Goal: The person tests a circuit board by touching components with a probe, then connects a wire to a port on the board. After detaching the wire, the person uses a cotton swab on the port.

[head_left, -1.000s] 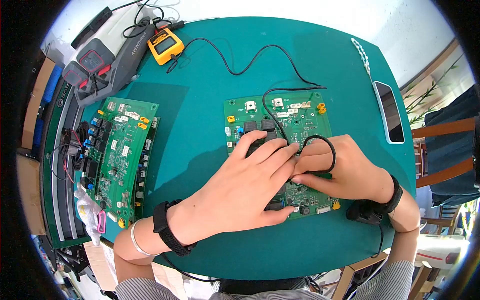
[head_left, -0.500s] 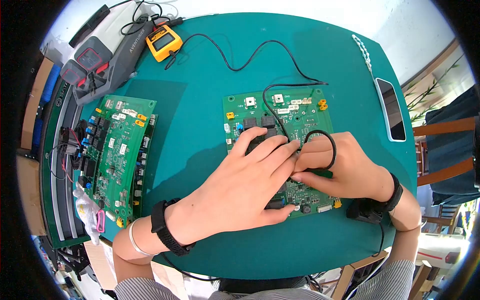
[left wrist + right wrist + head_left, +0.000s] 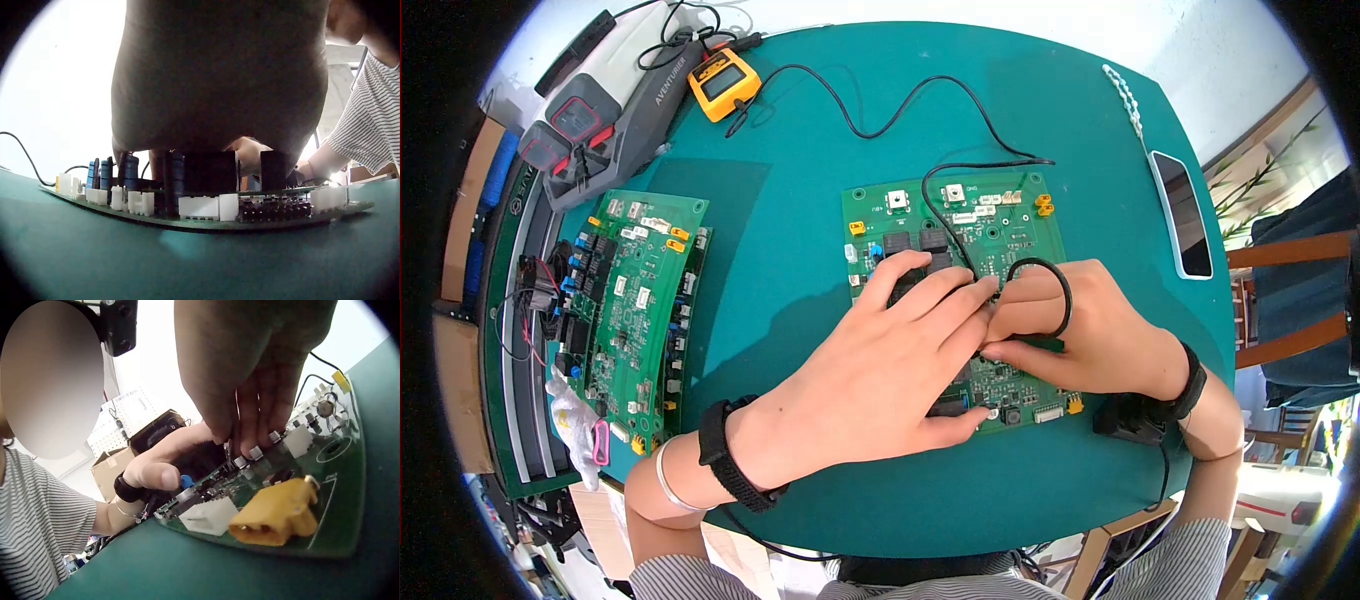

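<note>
A green circuit board lies on the table, partly covered by both hands. The left hand spreads over its black components, fingers apart and bent a little, thumb near the lower edge. From the right, the right hand meets the left fingertips mid-board, thumb and fingers together on the black cable, which loops over it. What lies between its fingertips is hidden in the head view. The left wrist view shows the left palm above tall components. In the right wrist view the right fingers point down at small parts behind a yellow connector.
The cable runs to a yellow meter at the back left. A second set of green boards and a grey-and-white tool case stand at the left. A phone with a beaded strap lies right; a black box sits near the right wrist.
The head view has shifted slightly, moving the table's things a little up in the picture. Both hands keep nearly the same pose on the board.
</note>
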`<state>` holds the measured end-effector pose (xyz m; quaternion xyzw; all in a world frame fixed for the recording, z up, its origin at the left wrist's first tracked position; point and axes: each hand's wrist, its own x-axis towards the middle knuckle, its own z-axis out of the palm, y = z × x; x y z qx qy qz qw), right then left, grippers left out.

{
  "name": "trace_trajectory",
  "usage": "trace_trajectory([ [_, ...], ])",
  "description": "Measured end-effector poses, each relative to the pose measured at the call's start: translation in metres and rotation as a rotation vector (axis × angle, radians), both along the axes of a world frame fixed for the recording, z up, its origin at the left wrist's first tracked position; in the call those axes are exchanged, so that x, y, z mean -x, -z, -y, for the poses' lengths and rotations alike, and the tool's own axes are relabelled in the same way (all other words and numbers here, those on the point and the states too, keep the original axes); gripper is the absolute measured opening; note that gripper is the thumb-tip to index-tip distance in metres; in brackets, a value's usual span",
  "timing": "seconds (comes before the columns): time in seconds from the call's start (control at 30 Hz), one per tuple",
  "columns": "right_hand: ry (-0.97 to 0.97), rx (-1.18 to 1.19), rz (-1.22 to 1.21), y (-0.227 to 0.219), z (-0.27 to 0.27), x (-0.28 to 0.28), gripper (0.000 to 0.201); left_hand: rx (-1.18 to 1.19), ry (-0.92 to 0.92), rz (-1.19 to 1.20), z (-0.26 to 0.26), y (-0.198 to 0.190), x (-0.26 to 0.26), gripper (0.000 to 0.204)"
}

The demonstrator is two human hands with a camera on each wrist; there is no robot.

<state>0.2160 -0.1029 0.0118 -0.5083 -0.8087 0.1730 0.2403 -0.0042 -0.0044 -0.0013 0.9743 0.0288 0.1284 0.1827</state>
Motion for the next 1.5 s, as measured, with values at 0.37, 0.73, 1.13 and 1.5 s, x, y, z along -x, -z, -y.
trace_trajectory([
  [0.37,0.002,-0.002,-0.013,0.0032,-0.0004,0.0000,0.013,-0.008,0.002,-0.015,-0.0003,-0.0009,0.0005,0.064],
  [0.73,-0.014,0.001,-0.028,0.0072,-0.0015,-0.0012,0.013,-0.007,0.000,-0.018,-0.0002,-0.0005,0.0002,0.065],
  [1.13,-0.013,0.001,-0.040,0.0076,-0.0016,-0.0006,0.012,-0.019,-0.001,-0.016,-0.0004,-0.0006,0.0004,0.063],
  [1.5,-0.012,0.006,-0.035,0.0078,-0.0015,-0.0005,0.012,-0.013,-0.002,-0.010,-0.0002,-0.0003,0.0006,0.063],
])
